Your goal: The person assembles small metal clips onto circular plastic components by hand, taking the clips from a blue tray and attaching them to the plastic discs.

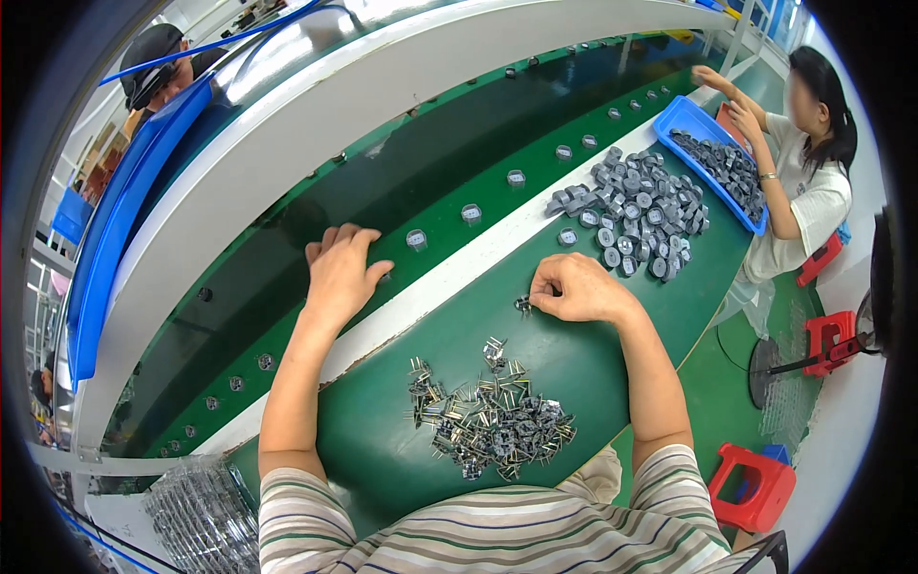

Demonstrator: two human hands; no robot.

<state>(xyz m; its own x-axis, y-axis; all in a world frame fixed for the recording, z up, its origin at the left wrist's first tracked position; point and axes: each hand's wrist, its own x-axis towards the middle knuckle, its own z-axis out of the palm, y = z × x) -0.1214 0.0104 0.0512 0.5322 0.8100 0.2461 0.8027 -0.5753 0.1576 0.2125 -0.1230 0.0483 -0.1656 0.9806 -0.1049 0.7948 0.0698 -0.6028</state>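
Pronged part (522, 304) is pinched in the right grip (579, 288), the left grip (338, 272) spread near an illegibly marked cap (416, 239).

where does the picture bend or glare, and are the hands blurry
Head view: fisheye distortion bows the white rail into an arc, with black corners; head view: glints on the clear plastic stack; head view: left hand and right hand look fairly sharp.

From where I stand, I can read no lettering at all. The small round pieces (470, 213) on the belt (493, 196), to the right of the left hand (342, 273), and some grey caps (643, 201) beyond the right hand (579, 287) show pale marks, too small to make out.
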